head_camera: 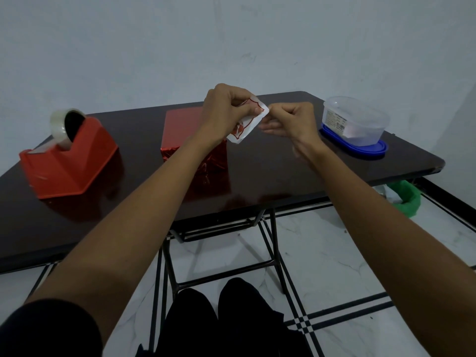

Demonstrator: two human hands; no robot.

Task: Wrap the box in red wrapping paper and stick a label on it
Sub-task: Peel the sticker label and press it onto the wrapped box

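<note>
Box (pixel 180 130), wrapped in shiny red paper, sits on the dark glossy counter (pixel 283 163) near the middle, a little toward the far edge. My left forearm crosses in front of its right side.

Both my hands are raised just above the counter, over and to the right of the box. My left hand (pixel 226 106) grips the label (pixel 244 127), a small white sheet with a red shield-shaped design, its thumb pressed on the printed face and its fingers curled behind. My right hand (pixel 291 119) pinches the upper right corner of the label between thumb and forefinger, with the other fingers loosely curled below. The label hangs tilted between the two hands and does not touch the box.

On the left of the counter stands a red tape dispenser (pixel 69 163) with a roll of clear tape (pixel 60 127) set in its top. At the far right a clear plastic tub (pixel 360 122) stands on a blue lid (pixel 360 148).

A pale plain wall (pixel 231 34) rises behind the counter. Below it I see the metal folding legs, a white tiled floor (pixel 334 253) with black lines, and a green bag (pixel 407 199) on the floor under the right end. My knees in black trousers (pixel 219 318) are at the bottom, and a black sleeve (pixel 46 331) covers my left upper arm.
</note>
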